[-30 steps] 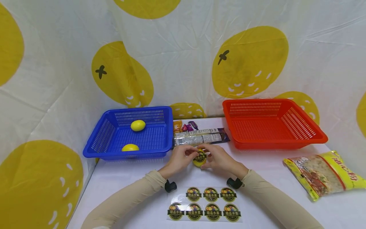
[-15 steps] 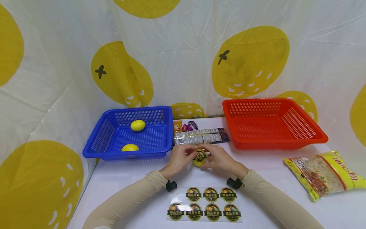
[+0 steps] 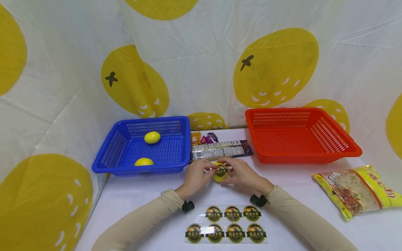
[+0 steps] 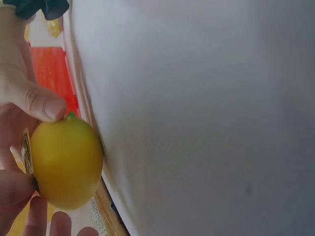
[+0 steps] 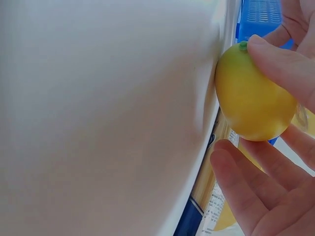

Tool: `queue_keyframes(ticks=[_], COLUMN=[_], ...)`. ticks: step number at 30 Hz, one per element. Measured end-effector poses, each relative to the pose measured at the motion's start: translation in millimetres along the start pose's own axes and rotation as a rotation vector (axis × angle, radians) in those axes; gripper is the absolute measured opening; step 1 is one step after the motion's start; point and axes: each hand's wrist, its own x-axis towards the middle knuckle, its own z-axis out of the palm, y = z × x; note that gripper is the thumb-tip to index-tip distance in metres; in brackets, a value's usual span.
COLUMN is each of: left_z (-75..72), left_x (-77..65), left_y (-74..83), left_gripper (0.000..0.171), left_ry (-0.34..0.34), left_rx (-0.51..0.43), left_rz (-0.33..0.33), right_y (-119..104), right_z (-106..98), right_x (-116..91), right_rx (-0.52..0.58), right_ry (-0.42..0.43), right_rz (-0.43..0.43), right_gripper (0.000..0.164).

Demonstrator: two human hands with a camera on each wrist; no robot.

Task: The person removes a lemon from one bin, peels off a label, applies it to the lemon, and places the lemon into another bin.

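Note:
A yellow lemon (image 3: 218, 179) with a green tip is between both hands, just above the table. On its near side sits a round black-and-gold sticker (image 3: 221, 170). My right hand (image 3: 246, 176) holds the lemon, its thumb beside the green tip and other fingers below in the right wrist view. With thumb and finger, my left hand (image 3: 196, 177) pinches the sticker's left edge. The left wrist view shows that sticker (image 4: 27, 151) edge-on, partly standing off the lemon (image 4: 68, 162). Closer to me lies a clear sheet (image 3: 195, 219) of several matching stickers.
A blue basket (image 3: 103, 153) with two lemons (image 3: 152, 137) stands at the back left. At the back right is a red basket (image 3: 306, 155). Between them lie long packets (image 3: 220, 151) and small wrapped sweets (image 3: 205, 139). A yellow food bag (image 3: 355, 191) lies far right.
My left thumb and finger have shifted slightly up at the sticker's left edge, and more of the lemon's top shows. The right hand keeps its hold.

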Motion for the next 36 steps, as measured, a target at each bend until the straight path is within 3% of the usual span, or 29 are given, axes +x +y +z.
queue_keyframes(ticks=[8, 15, 18, 25, 36], left_z=[2.2, 2.5, 3.6, 4.7, 3.6], left_x=[-2.8, -1.5, -1.5, -1.9, -0.5], left_y=[0.8, -0.9, -1.9, -2.5, -2.5], left_gripper=[0.023, 0.024, 0.023, 0.023, 0.022], left_ry=[-0.022, -0.029, -0.022, -0.029, -0.033], left_rx=[-0.032, -0.089, -0.114, -0.135, -0.181], left_rz=[0.002, 0.014, 0.028, 0.020, 0.020], right_y=[1, -1, -1, 6, 8], right_z=[1, -5, -10, -9, -6], right_x=[0, -2, -5, -6, -6], right_rx=[0.002, 0.015, 0.049, 0.024, 0.030], right_ry=[0.002, -0.012, 0.023, 0.170, 0.196], right_rz=[0.016, -0.024, -0.056, -0.120, -0.114], right_gripper=[0.077, 0.078, 0.069, 0.024, 0.020])
